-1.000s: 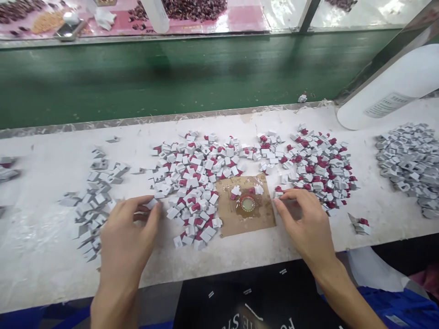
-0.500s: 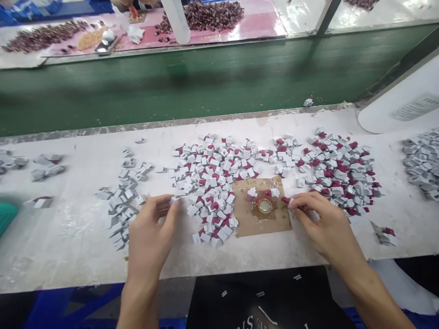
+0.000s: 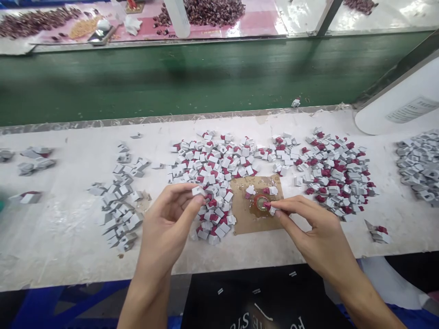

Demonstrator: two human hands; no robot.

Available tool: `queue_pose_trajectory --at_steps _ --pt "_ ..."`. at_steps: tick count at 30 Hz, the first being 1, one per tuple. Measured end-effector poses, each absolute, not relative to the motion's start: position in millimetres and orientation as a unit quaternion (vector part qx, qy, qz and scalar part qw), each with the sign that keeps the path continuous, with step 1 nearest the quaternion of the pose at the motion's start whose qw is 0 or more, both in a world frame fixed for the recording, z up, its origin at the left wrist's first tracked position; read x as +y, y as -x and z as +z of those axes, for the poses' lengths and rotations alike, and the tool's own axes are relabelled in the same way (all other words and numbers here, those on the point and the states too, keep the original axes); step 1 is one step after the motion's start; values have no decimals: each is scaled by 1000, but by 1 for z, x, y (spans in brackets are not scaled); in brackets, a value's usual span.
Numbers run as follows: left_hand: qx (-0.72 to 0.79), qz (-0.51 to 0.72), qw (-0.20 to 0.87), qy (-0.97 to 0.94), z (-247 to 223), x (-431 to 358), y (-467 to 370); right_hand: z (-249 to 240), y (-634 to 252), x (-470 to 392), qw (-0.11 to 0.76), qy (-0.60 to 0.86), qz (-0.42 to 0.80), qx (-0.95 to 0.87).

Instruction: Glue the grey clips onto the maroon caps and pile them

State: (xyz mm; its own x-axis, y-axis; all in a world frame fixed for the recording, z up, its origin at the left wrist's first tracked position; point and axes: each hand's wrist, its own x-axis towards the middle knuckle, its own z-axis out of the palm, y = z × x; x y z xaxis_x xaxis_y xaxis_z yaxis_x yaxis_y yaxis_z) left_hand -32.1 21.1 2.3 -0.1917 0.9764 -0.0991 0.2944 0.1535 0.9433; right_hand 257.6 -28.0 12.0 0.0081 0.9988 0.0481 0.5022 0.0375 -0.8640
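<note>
Between thumb and forefinger of my left hand [image 3: 171, 217] is a small grey plastic part [image 3: 198, 191], held up beside the middle pile of grey-and-maroon parts [image 3: 212, 167]. My right hand [image 3: 310, 228] pinches a small part with a maroon piece [image 3: 268, 206] and a light grey end. That maroon piece is over the round cap [image 3: 261, 202] with a red rim, which lies in a wet patch on the brown cardboard square [image 3: 248, 224]. Two grey-and-maroon parts [image 3: 270, 190] rest on the cardboard behind the cap. Whether the maroon piece touches the cap, I cannot tell.
Loose grey parts [image 3: 121, 210] lie to the left. Another grey-and-maroon pile [image 3: 338, 173] stands at right, with more grey parts [image 3: 420, 164] beyond it. A white cylindrical container [image 3: 401, 96] leans in at the right. Behind the green divider [image 3: 154, 77] are dark brown piles [image 3: 216, 13].
My left hand has moved right with the grey part, away from the left pile. My right hand has brought its maroon-tipped part left, from the cardboard's right edge to over the cap.
</note>
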Motion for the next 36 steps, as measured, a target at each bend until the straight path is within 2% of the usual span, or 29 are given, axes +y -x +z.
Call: queue_pose_trajectory --at_steps 8,11,15,18,25,30,36 --pt "571 415 513 -488 6 26 5 17 -259 -26 385 616 356 -587" --pt "526 421 557 -486 9 31 -6 24 -258 -22 433 610 397 -532" --pt "471 424 604 -485 17 36 -28 26 -255 -12 525 522 508 -441" --pt "435 416 638 -480 23 37 -43 23 -251 -5 543 472 560 -410" --pt "411 409 662 -475 25 38 -57 19 -253 -3 548 479 553 -406" --pt "411 380 644 -522 23 40 -51 24 -257 1 495 516 520 -468" --pt "422 328 599 -596 39 59 -40 40 -267 25 439 486 563 -503"
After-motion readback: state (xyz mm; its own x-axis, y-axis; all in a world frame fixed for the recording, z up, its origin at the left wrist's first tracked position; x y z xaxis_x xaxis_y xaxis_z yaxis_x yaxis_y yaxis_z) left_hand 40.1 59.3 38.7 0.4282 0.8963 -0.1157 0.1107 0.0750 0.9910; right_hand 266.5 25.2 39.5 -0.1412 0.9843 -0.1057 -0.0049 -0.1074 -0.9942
